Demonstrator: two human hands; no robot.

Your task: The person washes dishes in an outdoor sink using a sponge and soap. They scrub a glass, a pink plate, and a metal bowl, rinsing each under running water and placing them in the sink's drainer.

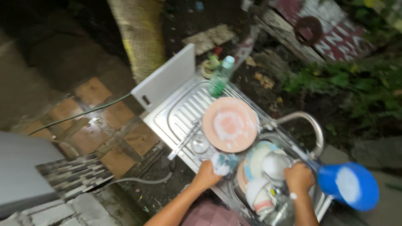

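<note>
My left hand (206,171) has its fingers clamped on a soapy sponge (220,164); my right hand (299,176) grips a white bowl (274,164) just beyond its fingertips, over the sink (229,193). I'd steady the bowl, then scrub with firm circular strokes

Head camera looks steeply down, close

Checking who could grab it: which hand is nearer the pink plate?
Left. The left hand, clutching a sponge, sits just below the pink plate; the right hand is farther right, over the sink dishes.
</note>
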